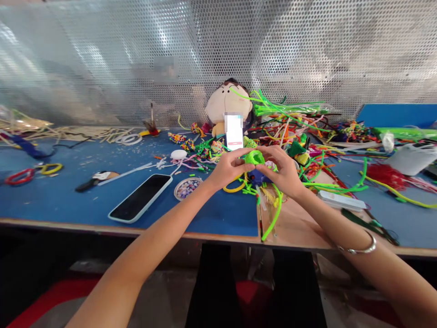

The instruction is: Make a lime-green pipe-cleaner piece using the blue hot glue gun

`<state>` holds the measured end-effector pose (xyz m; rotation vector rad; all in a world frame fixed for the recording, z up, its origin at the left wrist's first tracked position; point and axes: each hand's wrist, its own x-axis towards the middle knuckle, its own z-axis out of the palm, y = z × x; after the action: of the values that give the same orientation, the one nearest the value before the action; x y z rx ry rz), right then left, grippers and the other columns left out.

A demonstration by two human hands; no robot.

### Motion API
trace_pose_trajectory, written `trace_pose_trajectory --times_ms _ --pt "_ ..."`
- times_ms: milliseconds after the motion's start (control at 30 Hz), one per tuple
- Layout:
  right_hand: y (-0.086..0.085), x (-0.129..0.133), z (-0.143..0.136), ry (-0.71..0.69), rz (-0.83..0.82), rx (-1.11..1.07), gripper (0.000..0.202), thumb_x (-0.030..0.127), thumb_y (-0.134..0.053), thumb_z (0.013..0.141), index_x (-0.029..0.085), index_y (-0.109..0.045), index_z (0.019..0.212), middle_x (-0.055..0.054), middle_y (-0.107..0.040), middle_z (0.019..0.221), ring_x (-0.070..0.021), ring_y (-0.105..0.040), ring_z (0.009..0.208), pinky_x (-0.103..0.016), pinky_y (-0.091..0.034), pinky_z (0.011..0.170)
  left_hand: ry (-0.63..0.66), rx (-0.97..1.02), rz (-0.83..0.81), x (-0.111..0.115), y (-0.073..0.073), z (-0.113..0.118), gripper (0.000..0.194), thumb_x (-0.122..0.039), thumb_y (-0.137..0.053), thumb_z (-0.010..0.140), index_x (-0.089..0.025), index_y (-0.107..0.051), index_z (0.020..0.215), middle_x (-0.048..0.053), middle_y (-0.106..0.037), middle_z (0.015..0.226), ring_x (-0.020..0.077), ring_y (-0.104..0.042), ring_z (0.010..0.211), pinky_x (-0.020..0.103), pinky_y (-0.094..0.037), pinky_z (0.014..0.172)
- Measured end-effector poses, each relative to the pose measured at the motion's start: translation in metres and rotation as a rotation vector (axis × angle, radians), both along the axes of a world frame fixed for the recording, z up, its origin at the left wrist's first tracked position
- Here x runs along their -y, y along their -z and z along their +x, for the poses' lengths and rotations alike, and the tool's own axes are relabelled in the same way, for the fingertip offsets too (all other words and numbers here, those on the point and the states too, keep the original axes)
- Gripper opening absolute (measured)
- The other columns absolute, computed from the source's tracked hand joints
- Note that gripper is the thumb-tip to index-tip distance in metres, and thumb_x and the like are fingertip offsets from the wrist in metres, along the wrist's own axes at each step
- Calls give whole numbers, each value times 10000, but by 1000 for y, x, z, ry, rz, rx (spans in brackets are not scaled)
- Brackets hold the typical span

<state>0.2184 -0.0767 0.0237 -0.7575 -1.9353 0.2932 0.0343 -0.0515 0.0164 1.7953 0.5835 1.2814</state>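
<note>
Between both hands, above the front middle of the table, is a bright green fuzzy ring-shaped piece (254,157) with a hollow in its middle. My left hand (232,166) pinches its left side between thumb and fingers. On the right side, the thumb and fingers of my right hand (282,171) close around the same piece. Beneath the hands lie a dark blue fuzzy item (257,176), partly hidden, and a yellow scissor handle (235,183). One long green pipe cleaner (276,216) hangs down toward the table's front edge.
A phone (140,199) and a round tray of beads (187,188) lie left on the blue table (85,205). Behind the hands stand a lit phone (234,132) and a plush doll (227,101). Tangled pipe cleaners (287,130) spread rightward; red-handled scissors (19,176) rest far left.
</note>
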Motion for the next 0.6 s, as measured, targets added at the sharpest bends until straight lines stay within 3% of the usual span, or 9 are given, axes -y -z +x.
trace_pose_trajectory --times_ms 167,300,600 --pt "0 0 -1 9 20 -3 345 380 -630 827 236 -605 1139 -56 -578 986 -182 -584 899 -353 -519 810 18 -22 17 3 -1 0 466 -457 -731 694 -150 -639 1032 68 -680 1023 176 -642 868 268 -532 729" --pt "1 -1 -2 -3 15 -21 276 352 -627 827 224 -609 1071 -47 -573 961 -176 -584 881 -336 -521 777 28 7 35 5 -2 1 379 -414 -722 720 -171 -570 967 49 -642 985 171 -619 946 232 -518 729" --pt "0 -1 -4 -2 7 -11 185 306 -611 823 224 -598 989 -35 -567 932 -152 -558 831 -304 -503 725 55 52 -31 5 -1 4 323 -352 -736 706 -185 -552 913 16 -614 893 128 -601 872 200 -507 695"
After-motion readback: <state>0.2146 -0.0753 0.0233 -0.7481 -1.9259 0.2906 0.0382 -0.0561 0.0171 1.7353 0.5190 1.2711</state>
